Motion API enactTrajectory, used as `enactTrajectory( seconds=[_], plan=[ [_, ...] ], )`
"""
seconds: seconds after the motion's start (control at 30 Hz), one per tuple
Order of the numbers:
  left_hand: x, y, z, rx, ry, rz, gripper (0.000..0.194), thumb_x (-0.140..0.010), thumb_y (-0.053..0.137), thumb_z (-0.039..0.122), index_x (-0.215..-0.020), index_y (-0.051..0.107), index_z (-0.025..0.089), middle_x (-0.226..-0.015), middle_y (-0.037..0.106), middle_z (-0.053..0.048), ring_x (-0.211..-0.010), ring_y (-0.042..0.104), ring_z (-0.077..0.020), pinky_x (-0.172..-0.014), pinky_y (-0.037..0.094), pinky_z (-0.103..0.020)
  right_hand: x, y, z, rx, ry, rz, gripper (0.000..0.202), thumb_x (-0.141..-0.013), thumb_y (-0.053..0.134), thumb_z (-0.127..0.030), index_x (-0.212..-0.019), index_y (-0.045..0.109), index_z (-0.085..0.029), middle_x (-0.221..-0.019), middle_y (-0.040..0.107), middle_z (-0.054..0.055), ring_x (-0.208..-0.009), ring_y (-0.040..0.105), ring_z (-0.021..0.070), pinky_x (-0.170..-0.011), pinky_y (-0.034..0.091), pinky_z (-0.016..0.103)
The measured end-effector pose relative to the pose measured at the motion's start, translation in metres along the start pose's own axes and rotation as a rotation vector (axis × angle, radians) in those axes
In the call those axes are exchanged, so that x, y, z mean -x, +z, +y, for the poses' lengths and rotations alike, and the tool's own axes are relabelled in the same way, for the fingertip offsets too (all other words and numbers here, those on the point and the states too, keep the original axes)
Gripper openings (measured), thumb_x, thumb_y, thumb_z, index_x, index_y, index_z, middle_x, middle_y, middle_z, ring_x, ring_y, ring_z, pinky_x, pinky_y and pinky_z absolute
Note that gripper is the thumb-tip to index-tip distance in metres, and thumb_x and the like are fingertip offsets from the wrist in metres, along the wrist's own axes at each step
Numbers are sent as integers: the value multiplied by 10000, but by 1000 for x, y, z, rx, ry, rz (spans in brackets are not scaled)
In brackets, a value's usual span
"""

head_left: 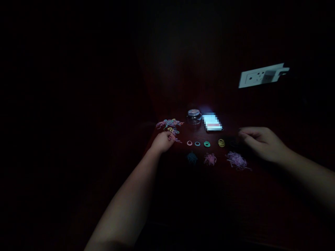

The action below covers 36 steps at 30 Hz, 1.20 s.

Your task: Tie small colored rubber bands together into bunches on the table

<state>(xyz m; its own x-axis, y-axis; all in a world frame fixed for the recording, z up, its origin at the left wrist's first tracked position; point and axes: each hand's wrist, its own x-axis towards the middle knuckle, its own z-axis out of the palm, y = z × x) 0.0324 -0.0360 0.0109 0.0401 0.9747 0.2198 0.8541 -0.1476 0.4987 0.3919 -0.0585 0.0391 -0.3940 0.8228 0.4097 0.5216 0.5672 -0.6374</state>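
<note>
Mixed bands: a tangled, many-colored heap (169, 123) lies just beyond your left grip, with yellow loops (170, 129) trailing toward it.
Left grip: your fingers (171, 136) curl low at the heap's near edge, almost closed, beside pink strands (178, 140); whether they have hold of one, you cannot tell from here.
Pinch: best kept small, thumb and forefinger on one band, drawn out low and slowly so that neighbors do not ride along.
Ring row: pink (189, 143), blue (197, 143) and green (207, 144) rings sit to the right of your left grip; the yellow loops farther along (221, 143) lie left of your right grip.
Near piles: a dark teal pile (192, 158), a pink pile (210, 159) and a purple pile (237, 160) lie nearer you than either grip.
Right grip: your fingers (251, 134) bend inward, nearly closed; their contents, if any, are hidden.
Light: the phone (212, 122) glows beyond and between both grips, beside the jar (194, 117); keep forearms out of its beam, since colors could be misread on the dim counter (180, 181).
</note>
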Motion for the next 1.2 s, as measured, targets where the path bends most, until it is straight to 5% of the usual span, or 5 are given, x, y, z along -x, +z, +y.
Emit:
enactTrajectory(
  seconds=[0.57, 0.8, 1.2],
  plan=[
    [0, -3, 3, 101, -63, 37, 164, -689, 755, 271, -736, 629, 178, -717, 677, -5, -642, 607, -118, -606, 460, -222, -2, 3, -1, 1, 5, -19, 377, -858, 470, -452, -597, 491, -181, -571, 461, 8, -542, 433, 141, -515, 342, 271],
    [0, -3, 1, 58, -77, 110, 189, -716, 727, 361, -733, 648, 190, -741, 688, -2, -644, 607, -118, -600, 440, -225, 0, 3, 0, -32, 10, -40, 401, -865, 463, -483, -597, 477, -185, -578, 442, 3, -541, 424, 139, -511, 342, 272],
    [-1, -4, 3, 64, -69, 154, 102, -766, 654, 273, -817, 701, 197, -769, 711, -13, -684, 639, -128, -656, 473, -223, -1, 5, 3, -13, 32, -67, 408, -863, 466, -506, -635, 506, -170, -615, 489, 25, -571, 460, 156, -529, 354, 284]
  ],
)
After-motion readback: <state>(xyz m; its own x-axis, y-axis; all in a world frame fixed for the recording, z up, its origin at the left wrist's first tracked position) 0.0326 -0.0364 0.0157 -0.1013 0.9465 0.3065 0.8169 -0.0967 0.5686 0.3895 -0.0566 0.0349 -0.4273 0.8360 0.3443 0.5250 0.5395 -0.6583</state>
